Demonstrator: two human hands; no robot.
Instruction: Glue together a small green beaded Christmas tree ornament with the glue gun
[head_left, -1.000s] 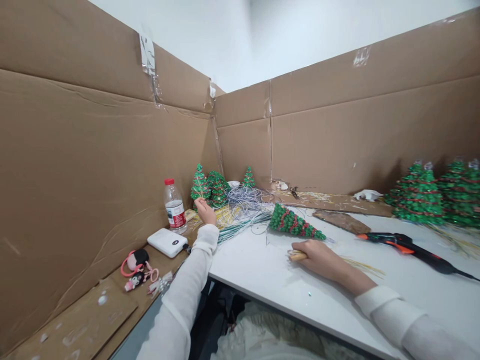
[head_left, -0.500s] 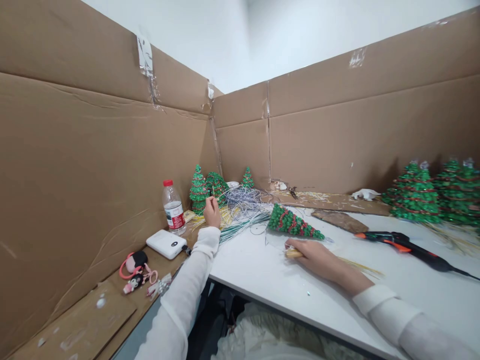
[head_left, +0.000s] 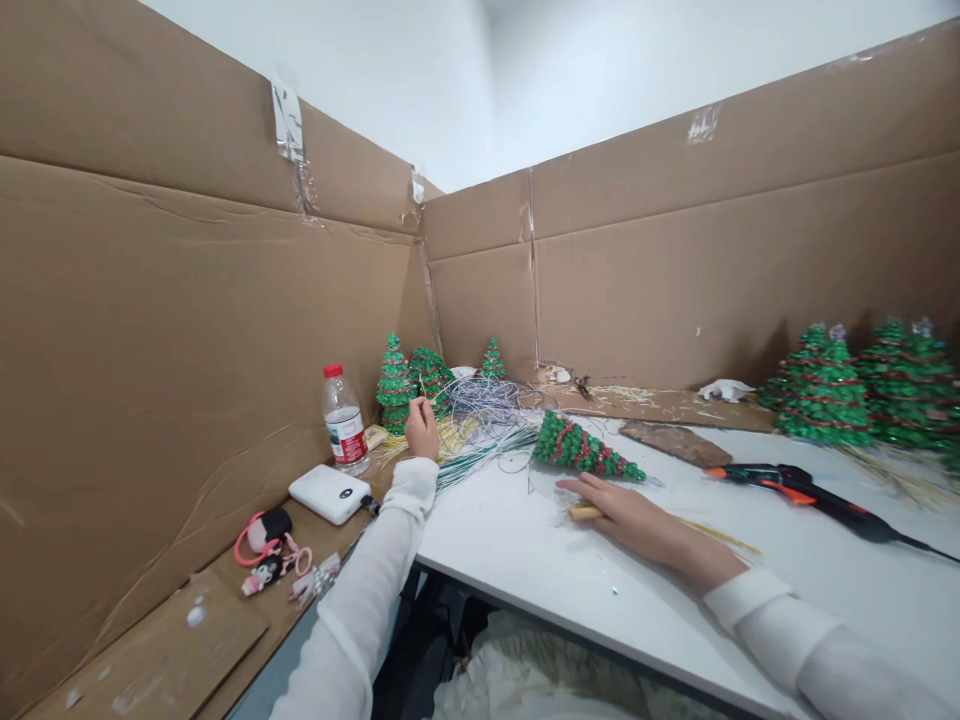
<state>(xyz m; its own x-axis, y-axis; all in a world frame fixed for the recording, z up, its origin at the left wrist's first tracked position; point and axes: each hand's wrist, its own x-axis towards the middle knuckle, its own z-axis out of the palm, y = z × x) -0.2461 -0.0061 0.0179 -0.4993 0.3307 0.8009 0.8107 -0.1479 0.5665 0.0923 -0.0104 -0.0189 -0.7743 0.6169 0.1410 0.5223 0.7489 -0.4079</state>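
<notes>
My left hand (head_left: pixel 422 430) is raised near the tangle of thin wires (head_left: pixel 487 400), its fingers pinched together. A fine strand seems to rise above the fingertips, but I cannot make out what is in the pinch. My right hand (head_left: pixel 619 515) rests low over the white table, fingers stretched forward. A short wooden handle (head_left: pixel 585 512) sticks out from under its palm. Just beyond those fingers a green beaded Christmas tree (head_left: pixel 585 447) with red garlands lies on its side, its tip to the right. Teal wire strands (head_left: pixel 480 458) spread between the hands.
A black and orange glue gun (head_left: pixel 810 495) lies right, beside a brown board (head_left: pixel 675 442). Finished trees (head_left: pixel 825 390) stand far right, others (head_left: pixel 394 385) at the back. A bottle (head_left: pixel 346 425), white power bank (head_left: pixel 330 493) and trinkets (head_left: pixel 266 545) sit left. Cardboard walls (head_left: pixel 675 280) enclose the table.
My right hand's fingers have straightened from a curl around the wooden handle. My left hand stays pinched in about the same place. The view has shifted slightly.
</notes>
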